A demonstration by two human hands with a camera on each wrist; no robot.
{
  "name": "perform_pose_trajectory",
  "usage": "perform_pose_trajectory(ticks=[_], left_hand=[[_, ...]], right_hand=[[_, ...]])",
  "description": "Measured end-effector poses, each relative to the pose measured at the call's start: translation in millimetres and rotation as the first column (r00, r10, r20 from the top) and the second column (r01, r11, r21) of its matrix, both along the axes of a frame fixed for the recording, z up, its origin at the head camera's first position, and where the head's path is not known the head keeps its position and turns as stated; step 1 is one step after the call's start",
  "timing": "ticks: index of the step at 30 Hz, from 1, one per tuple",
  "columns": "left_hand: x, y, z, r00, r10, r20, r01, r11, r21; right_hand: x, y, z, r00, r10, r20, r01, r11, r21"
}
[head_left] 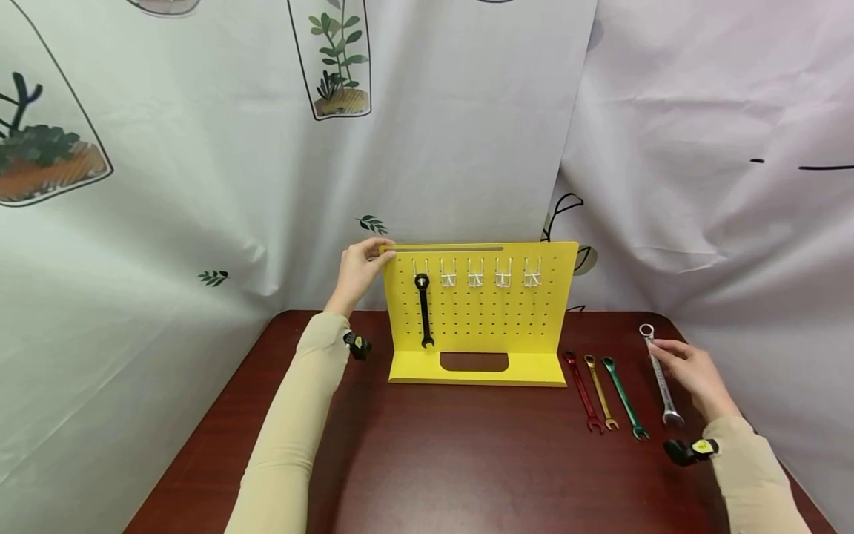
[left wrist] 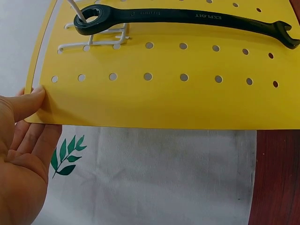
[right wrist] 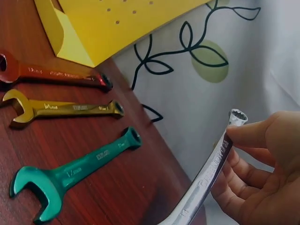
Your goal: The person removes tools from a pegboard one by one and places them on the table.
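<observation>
My left hand (head_left: 358, 273) pinches the top left corner of a yellow pegboard (head_left: 494, 315), thumb in front and fingers behind. On the leftmost white hook hangs a black combination wrench (head_left: 425, 311), ring end up. At the right, my right hand (head_left: 694, 374) grips a silver combination wrench (head_left: 659, 374) near its ring end, between thumb and fingers. In the right wrist view the silver wrench (right wrist: 206, 176) slants with its ring end up. Beside it on the table lie a green wrench (head_left: 623, 397), a gold wrench (head_left: 602, 393) and a red wrench (head_left: 583, 393).
Several white hooks (head_left: 475, 273) sit in a row on the pegboard, to the right of the black wrench. The board stands near the back of a dark red-brown table (head_left: 467, 460). A white printed curtain (head_left: 467, 148) hangs behind and at the sides.
</observation>
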State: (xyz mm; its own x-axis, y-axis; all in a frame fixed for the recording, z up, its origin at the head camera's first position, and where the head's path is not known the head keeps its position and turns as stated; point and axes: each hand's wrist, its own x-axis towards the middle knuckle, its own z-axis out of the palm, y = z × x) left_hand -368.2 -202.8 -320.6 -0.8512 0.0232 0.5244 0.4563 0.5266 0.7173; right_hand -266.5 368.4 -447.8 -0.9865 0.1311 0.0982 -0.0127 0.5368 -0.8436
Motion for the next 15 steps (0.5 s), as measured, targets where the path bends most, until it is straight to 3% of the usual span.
perform_pose_trajectory(ticks=[15], left_hand=[[0.8, 0.7, -0.4, 1.000, 0.016, -0.007, -0.016, 1.000, -0.013]], right_hand=[[-2.9, 3.3, -10.8, 1.000, 0.005, 0.025, -0.006, 1.000, 0.025]])
